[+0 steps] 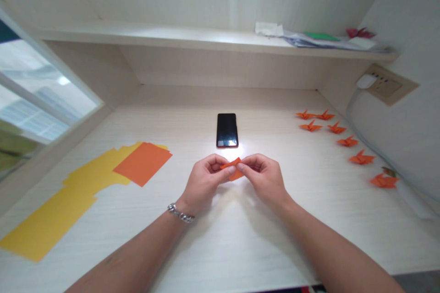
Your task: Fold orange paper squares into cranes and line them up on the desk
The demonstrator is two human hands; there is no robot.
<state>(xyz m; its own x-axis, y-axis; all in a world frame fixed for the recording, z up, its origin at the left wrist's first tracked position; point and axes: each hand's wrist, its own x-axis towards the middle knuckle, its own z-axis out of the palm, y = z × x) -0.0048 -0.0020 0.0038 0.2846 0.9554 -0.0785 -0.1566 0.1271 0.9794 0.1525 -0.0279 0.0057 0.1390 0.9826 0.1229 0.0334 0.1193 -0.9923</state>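
Two hands meet over the middle of the desk (220, 238), working one small piece of folded orange paper (233, 169). At far left, a window frame (51, 146) borders the desk, and yellow paper sheets (58, 210) lie flat with an orange sheet (142, 162) on top of them. The left hand (202, 181), a metal bracelet (181, 213) at its wrist, is closed with fingertips pinching the left end of the folded paper. A black phone (227, 130) lies just beyond the hands, apart from them. The right hand (264, 178) is likewise closed, pinching the right end. The piece is held slightly above the desk surface. Judgement: a crease is being formed partway through an origami fold; the next move calls for keeping the edges aligned while pressing. A curved row of finished orange origami figures (347, 141) sits well apart at right, near a wall socket (385, 83) and cable. Bare desk in front of the hands gives free working room.
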